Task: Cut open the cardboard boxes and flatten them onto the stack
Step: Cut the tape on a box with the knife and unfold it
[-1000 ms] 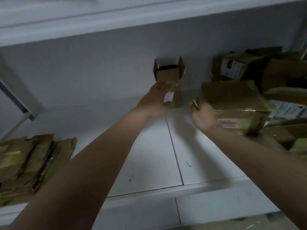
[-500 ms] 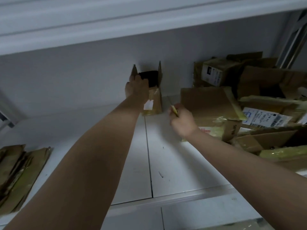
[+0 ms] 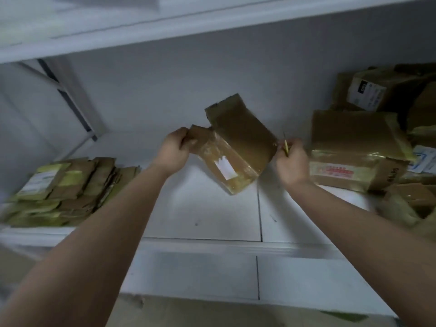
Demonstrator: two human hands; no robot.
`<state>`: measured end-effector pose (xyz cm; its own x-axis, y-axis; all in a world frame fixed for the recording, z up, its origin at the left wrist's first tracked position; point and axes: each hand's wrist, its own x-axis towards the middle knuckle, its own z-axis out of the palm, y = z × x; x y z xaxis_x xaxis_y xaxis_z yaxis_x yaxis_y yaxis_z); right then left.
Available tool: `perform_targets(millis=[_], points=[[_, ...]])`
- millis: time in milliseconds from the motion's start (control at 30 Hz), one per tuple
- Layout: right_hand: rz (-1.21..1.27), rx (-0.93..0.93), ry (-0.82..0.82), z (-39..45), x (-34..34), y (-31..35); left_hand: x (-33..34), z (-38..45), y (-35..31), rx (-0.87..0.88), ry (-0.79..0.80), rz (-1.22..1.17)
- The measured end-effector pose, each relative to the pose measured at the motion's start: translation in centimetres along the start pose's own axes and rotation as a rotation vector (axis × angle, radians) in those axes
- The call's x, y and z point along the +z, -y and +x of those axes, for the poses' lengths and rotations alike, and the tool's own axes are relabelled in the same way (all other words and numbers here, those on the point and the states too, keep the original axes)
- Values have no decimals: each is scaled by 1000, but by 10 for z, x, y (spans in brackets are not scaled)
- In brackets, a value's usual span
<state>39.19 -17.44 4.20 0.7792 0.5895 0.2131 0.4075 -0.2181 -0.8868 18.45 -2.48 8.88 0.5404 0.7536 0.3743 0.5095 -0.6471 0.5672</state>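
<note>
Lifted off the back of the shelf since half a second ago, the small cardboard box (image 3: 232, 149) now hangs tilted above the white shelf (image 3: 207, 208) between your hands. Your left hand (image 3: 173, 151) grips its left flap; your right hand (image 3: 291, 159) — fingers curled round a thin yellow cutter (image 3: 286, 145) — is at its right edge. Flattened boxes (image 3: 59, 192) lie stacked left; uncut boxes (image 3: 358, 147) crowd the right.
</note>
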Motion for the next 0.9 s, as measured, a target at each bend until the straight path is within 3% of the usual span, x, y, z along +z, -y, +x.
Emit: perform_targets(millis=[133,233,300,367,533,667,900], points=[[-68,29,77,-35,23,9,-45,-52,50,-222,114,-132],[-77,94,132,-60,37,11,-73,-74,71,-376,-27,-187],[-75,115,145,-74,43,10,-82,-79,67,-332,-96,-106],[-54,150,152,-88,46,8,-80,-82,46,-182,-81,10],[24,221,132,-109,44,-5,-30,-75,-5,131,188,193],[6,255,130,-108,40,-19,8,-75,-1,52,525,460],[116,312,193,-82,49,-21,13,-75,8,43,530,481]])
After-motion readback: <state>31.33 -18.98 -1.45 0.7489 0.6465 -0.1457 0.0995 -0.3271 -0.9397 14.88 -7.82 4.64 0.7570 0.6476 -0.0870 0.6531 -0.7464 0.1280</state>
